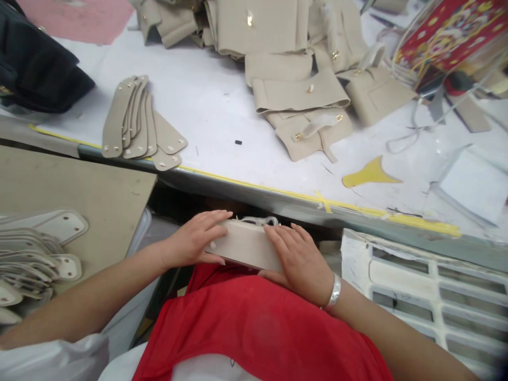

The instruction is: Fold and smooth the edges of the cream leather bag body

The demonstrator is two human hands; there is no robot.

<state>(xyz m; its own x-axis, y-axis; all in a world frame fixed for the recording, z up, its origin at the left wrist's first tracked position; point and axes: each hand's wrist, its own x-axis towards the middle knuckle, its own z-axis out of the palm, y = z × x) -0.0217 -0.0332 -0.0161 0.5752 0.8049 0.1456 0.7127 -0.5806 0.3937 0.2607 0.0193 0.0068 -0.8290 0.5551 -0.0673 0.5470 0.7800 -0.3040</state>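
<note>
Between my two hands is a beige handbag (248, 246), held close against the red apron and below the table edge. My left hand (200, 238) grips its left end, thumb below and fingers over the top. On the right end, my right hand (296, 254) lies with its fingers across the top and the thumb underneath. A handle wrapped in clear plastic (260, 220) shows along the bag's far upper edge. The bag's underside and far face are hidden.
Beige straps with metal studs (135, 121) lie fanned near the table's front edge. Several beige bag pieces (301, 95) are heaped at the back. A yellow piece (369, 173) lies to the right. More straps (35, 259) rest on a board at left; a white slatted crate (402, 272) stands at right.
</note>
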